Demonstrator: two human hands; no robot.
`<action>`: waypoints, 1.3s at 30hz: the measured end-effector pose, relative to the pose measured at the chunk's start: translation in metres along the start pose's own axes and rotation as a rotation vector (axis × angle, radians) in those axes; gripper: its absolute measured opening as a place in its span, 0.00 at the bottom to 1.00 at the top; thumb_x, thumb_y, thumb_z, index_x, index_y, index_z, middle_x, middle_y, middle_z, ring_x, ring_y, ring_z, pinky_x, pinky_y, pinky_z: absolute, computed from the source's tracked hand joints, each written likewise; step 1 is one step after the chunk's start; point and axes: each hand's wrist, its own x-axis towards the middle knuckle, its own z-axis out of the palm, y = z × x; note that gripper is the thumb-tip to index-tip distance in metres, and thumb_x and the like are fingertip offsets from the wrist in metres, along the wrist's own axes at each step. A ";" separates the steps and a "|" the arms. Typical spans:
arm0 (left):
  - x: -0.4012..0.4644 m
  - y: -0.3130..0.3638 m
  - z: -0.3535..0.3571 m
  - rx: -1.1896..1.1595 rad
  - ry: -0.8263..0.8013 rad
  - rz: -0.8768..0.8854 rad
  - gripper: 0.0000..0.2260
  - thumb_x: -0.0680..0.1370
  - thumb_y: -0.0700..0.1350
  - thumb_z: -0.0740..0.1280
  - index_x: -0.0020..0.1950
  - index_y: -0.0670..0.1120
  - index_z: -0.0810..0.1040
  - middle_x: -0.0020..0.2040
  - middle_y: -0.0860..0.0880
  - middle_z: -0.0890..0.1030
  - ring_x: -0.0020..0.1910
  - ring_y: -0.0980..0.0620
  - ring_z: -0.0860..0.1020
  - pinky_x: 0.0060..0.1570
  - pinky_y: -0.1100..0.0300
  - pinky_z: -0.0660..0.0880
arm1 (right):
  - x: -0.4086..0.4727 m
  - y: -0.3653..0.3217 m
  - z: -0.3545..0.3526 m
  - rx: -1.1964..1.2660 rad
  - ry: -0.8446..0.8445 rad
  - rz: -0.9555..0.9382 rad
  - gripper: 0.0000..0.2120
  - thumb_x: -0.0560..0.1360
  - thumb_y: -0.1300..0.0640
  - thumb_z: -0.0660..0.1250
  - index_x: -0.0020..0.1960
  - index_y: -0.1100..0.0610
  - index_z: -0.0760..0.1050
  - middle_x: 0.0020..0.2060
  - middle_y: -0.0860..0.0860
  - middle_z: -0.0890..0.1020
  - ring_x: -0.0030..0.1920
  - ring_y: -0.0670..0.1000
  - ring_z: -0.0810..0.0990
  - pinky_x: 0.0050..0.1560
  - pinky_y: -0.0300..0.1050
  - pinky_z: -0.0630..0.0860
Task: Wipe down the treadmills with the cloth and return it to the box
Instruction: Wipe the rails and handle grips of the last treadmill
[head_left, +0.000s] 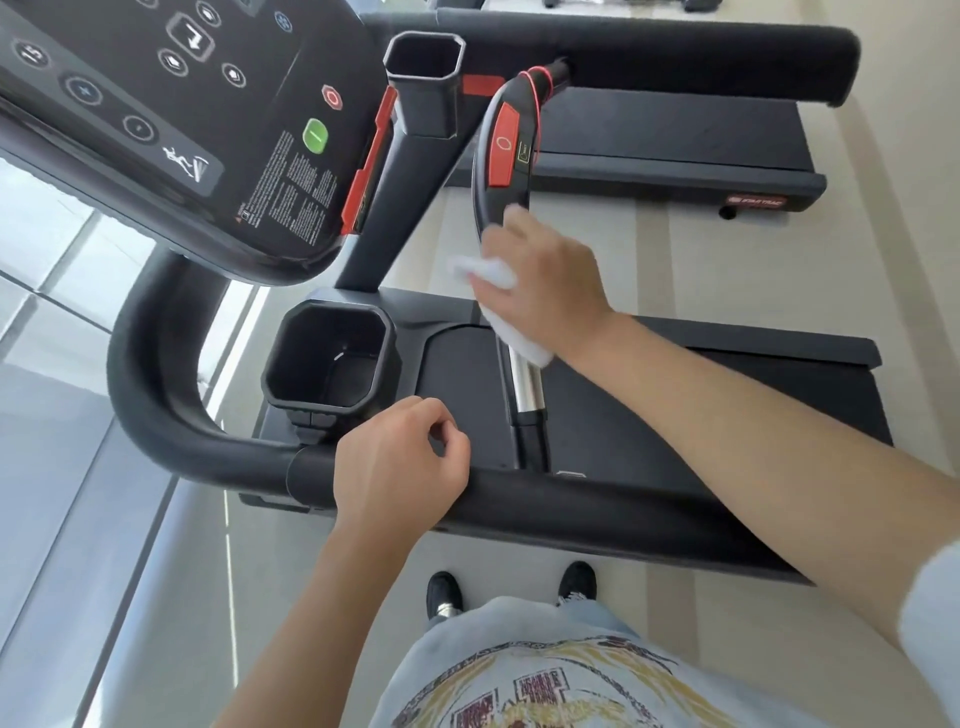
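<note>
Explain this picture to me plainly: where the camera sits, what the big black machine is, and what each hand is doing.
The one picture comes from a camera worn on the person's head, looking down past their arms to their shoes. The black machine is a treadmill, seen from its side; its console with buttons is upper left, a cup holder below it. The right hand grips a white cloth around the centre handlebar. The left hand rests loosely curled on the padded side rail, holding nothing. A second treadmill stands beyond.

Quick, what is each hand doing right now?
Left hand: rests on the padded side rail, fingers loosely curled, holding nothing.
Right hand: grips the white cloth around the center handlebar.
</note>
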 end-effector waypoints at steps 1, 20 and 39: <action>0.000 0.000 0.000 0.002 -0.010 -0.001 0.09 0.74 0.50 0.63 0.38 0.53 0.80 0.33 0.56 0.77 0.32 0.54 0.76 0.31 0.56 0.74 | 0.014 0.001 0.001 -0.012 0.015 0.028 0.12 0.75 0.47 0.71 0.45 0.56 0.75 0.42 0.53 0.74 0.33 0.53 0.66 0.32 0.43 0.63; -0.004 -0.007 0.003 -0.035 0.014 0.125 0.11 0.78 0.51 0.60 0.39 0.53 0.78 0.33 0.54 0.76 0.29 0.52 0.74 0.27 0.55 0.72 | -0.085 -0.008 -0.013 -0.009 -0.193 -0.347 0.11 0.76 0.51 0.70 0.39 0.55 0.75 0.37 0.50 0.73 0.31 0.52 0.71 0.27 0.43 0.62; -0.011 0.024 0.006 0.053 -0.053 0.102 0.11 0.77 0.50 0.62 0.35 0.52 0.76 0.30 0.55 0.74 0.30 0.54 0.73 0.29 0.61 0.67 | -0.112 0.007 -0.015 0.635 -0.393 0.330 0.18 0.82 0.43 0.66 0.50 0.56 0.66 0.42 0.48 0.73 0.39 0.49 0.71 0.38 0.45 0.66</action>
